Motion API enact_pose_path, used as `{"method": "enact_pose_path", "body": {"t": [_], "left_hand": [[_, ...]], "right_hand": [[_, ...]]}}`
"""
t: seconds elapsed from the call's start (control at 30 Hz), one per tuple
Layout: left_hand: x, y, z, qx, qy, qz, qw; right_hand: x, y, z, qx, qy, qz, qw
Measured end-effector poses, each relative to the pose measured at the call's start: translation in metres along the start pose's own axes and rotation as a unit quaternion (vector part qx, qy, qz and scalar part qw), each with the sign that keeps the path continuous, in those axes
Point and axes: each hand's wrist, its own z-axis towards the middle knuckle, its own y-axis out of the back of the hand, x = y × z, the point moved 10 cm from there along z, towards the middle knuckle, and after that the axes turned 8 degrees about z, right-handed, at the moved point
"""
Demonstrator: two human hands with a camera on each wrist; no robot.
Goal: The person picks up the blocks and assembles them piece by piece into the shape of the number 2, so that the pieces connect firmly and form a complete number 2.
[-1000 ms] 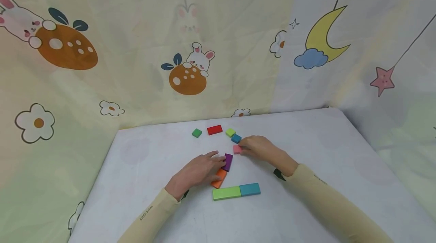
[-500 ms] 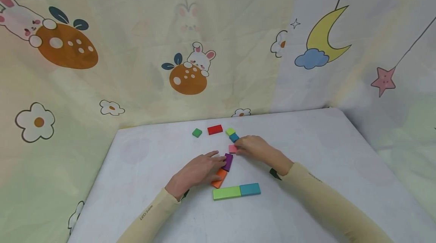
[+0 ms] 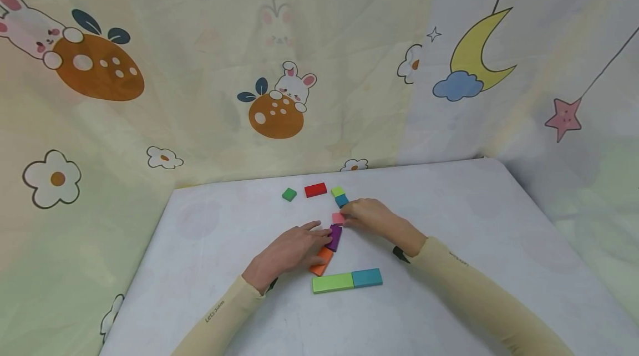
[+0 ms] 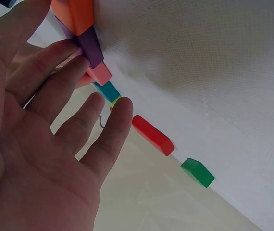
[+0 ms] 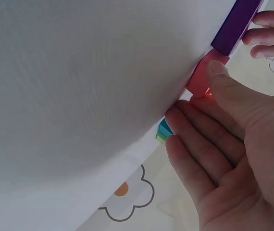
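Observation:
My right hand [image 3: 375,218] pinches a small pink block [image 3: 337,218] between thumb and fingers, just beyond the far end of a purple block [image 3: 335,239]. In the right wrist view the thumb lies on the pink block [image 5: 201,77], close against the purple one. My left hand [image 3: 289,252] has its fingers extended, with fingertips touching the purple block and the thumb by an orange block [image 3: 323,263]. Purple and orange stand end to end in a slanted line. A small blue block [image 3: 341,201] and a lime block [image 3: 338,191] adjoin behind the right fingers.
A long light-green block [image 3: 332,283] and a teal block [image 3: 366,278] lie end to end nearer me. Toward the back edge are a red block [image 3: 315,190] and a green block [image 3: 289,194]. The white table [image 3: 199,267] meets a patterned cloth [image 3: 209,95] behind.
The right hand has slid the pink block leftward to the purple block's end. The blue block has shifted slightly left against the lime one. My left hand has stayed in place.

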Motion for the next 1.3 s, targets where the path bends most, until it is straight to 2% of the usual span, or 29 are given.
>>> {"method": "enact_pose_path", "body": {"t": [0.97,1.3], "left_hand": [[-0.0014,0.0012,-0.0005,0.001,0.002,0.002,1.0000],[-0.0021,0.0020,-0.0014,0.004,0.003,0.001,1.0000]], "right_hand": [[0.0017,-0.0007,-0.0028,-0.009,0.007,0.001,0.9999],[-0.0016,-0.0001,-0.0031,-0.012,0.008,0.021,0.9997]]}}
